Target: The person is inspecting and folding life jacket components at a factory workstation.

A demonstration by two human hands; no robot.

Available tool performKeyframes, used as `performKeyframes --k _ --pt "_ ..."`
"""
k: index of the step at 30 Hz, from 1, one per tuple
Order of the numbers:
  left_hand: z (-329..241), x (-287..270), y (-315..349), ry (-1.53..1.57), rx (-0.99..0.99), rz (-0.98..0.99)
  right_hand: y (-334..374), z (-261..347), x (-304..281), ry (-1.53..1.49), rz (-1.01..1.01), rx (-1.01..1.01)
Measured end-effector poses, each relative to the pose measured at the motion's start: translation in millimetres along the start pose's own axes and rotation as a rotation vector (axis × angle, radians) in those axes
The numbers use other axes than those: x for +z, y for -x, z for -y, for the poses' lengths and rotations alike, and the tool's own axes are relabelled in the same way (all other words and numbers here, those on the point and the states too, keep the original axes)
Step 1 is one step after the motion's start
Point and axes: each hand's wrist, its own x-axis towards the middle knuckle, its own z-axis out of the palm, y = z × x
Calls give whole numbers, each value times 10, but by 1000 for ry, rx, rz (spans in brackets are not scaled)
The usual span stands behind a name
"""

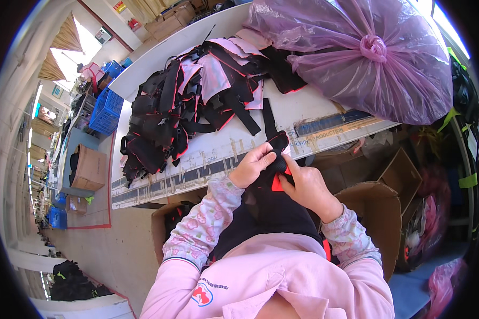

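Both hands meet at the table's near edge on one black fabric strap piece with bright red-orange trim; its loose strap end reaches up onto the tabletop. My left hand pinches it from the left, thumb on top. From the right, my right hand grips it between thumb and fingers, with an orange-red patch showing just below. Beyond them, a heap of similar black pieces with red edges, pale pink backing and straps lies on the white table.
A large tied purple plastic bag fills the table's right end. Open cardboard boxes stand below to my right. Leftward are a brown carton, blue crates and a dark pile.
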Motion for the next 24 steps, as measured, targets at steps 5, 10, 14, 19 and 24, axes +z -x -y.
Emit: performKeyframes --k 5,10,14,19,24 --pt "3 37 -72 290 -223 -84 -63 -17 51 55 53 -25" --pt "45 -14 -221 -123 -45 -248 -242 23 159 121 127 149" --pt "-81 -188 -552 -966 362 -607 -391 9 268 31 59 239" --pt "-372 -593 -851 -1132 407 -740 -298 183 -15 -640 159 418" --pt "-439 -725 -955 -1158 522 -771 35 460 -220 -760 203 394"
